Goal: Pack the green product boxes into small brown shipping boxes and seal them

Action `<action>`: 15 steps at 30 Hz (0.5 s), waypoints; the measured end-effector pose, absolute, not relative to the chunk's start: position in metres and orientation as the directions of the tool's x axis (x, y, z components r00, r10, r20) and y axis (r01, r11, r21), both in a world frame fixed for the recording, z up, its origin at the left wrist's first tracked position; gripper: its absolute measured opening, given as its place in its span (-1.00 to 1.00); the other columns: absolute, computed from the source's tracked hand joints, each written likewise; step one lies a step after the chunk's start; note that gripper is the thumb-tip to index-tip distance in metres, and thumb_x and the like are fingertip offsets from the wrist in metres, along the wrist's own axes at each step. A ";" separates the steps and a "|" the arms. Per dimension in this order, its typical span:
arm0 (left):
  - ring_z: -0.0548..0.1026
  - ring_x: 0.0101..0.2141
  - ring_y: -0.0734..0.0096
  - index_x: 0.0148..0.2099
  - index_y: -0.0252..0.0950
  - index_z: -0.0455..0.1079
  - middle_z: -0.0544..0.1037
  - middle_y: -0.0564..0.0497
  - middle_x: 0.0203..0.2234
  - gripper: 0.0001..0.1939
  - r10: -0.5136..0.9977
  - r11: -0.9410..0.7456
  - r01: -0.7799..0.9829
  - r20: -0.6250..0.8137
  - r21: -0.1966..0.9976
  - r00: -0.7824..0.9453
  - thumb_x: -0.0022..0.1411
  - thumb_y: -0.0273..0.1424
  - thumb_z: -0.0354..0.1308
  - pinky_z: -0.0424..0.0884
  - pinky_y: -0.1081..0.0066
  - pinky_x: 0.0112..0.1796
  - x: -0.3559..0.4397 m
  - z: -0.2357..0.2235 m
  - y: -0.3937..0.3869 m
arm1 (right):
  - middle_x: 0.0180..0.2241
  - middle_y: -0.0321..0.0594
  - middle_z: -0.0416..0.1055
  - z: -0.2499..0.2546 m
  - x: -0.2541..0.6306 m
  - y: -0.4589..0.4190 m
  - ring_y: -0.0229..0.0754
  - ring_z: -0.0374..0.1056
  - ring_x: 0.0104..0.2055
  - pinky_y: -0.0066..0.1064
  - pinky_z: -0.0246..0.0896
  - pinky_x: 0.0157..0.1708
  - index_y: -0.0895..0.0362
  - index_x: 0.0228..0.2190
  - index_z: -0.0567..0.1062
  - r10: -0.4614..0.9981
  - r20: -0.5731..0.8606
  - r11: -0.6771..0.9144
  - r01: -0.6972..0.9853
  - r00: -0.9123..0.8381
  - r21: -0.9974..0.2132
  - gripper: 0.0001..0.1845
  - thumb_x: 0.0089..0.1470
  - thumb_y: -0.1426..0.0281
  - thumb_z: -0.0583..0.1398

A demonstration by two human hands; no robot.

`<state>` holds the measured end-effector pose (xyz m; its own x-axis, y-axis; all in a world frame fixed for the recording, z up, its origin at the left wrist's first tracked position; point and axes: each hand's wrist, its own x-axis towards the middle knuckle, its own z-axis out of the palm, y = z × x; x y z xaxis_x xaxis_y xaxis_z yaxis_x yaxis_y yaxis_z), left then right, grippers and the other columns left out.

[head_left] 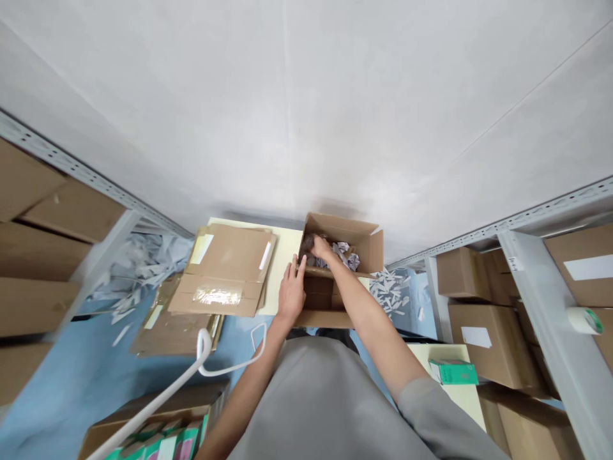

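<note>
An open cardboard box (371,252) stands at the table's edge against the wall, its near flap hanging toward me. Crumpled printed paper (352,260) lies inside it. My right hand (320,247) reaches into the box's left part with fingers curled down; a dark brownish thing beneath them is too unclear to name. At the box's near left corner, my left hand (292,291) has its fingers stretched out, touching the cardboard edge. Left of the box, flattened cardboard cartons (230,259) lie stacked on the pale table (282,246).
A white curved metal rod (204,348) rises at the lower left over a carton of green boxes (158,441). Shelves with brown cartons (493,338) flank both sides. Paper scraps (390,292) litter the blue floor. A green box (454,372) sits at right, near a tape roll (585,321).
</note>
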<state>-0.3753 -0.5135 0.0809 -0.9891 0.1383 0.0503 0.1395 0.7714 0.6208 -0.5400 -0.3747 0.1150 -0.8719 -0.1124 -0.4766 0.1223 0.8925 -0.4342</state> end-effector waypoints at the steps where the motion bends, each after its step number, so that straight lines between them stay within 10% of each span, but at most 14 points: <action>1: 0.08 0.57 -0.13 0.69 -0.18 -0.10 -0.04 -0.19 0.64 0.18 0.140 0.772 0.142 0.052 0.619 -0.989 0.06 -0.78 0.01 0.28 -0.16 0.45 -0.375 0.082 -0.514 | 0.31 0.05 0.52 0.117 -0.539 -0.373 -0.03 0.48 0.32 -0.34 0.33 0.27 0.21 0.35 0.37 -0.096 -0.465 0.892 0.132 -0.880 -0.433 -0.32 0.25 0.49 0.32; 6: 0.12 0.56 -0.13 0.67 -0.22 -0.02 -0.01 -0.24 0.63 0.07 0.161 0.723 0.175 0.084 0.668 -0.983 0.16 -0.78 -0.01 0.25 -0.16 0.46 -0.374 0.089 -0.516 | 0.14 -0.04 0.63 0.142 -0.516 -0.336 -0.10 0.65 -0.02 -0.35 0.46 0.05 0.13 0.32 0.41 0.046 -0.318 0.774 0.235 -0.947 -0.587 -0.38 0.30 0.32 0.34; 10: 0.08 0.57 -0.17 0.66 -0.21 0.03 0.05 -0.29 0.61 -0.21 0.119 0.581 0.241 0.212 0.777 -0.970 0.47 -0.51 0.08 0.20 -0.24 0.47 -0.370 0.107 -0.519 | -0.10 -0.17 0.65 0.175 -0.454 -0.295 -0.19 0.57 -0.42 -0.39 0.46 -0.37 0.08 0.32 0.39 0.184 -0.189 0.241 0.231 -0.965 -0.943 -0.15 0.12 0.07 0.46; 15: 0.35 0.45 -0.07 0.65 -0.10 0.03 0.23 -0.28 0.55 -0.14 0.052 0.209 0.232 0.226 0.950 -0.973 0.49 -0.10 0.29 0.48 -0.03 0.33 -0.358 0.141 -0.509 | -0.09 -0.22 0.65 0.209 -0.352 -0.281 -0.27 0.49 -0.46 -0.39 0.44 -0.38 -0.04 0.26 0.48 0.306 -0.133 -0.135 0.095 -0.943 -0.986 -0.20 0.08 0.02 0.50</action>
<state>-0.3578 -0.5091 0.1405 -0.9728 0.0518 0.2258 0.2316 0.2086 0.9502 -0.3522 -0.2812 0.2093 -0.9429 0.3057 -0.1327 0.0951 -0.1347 -0.9863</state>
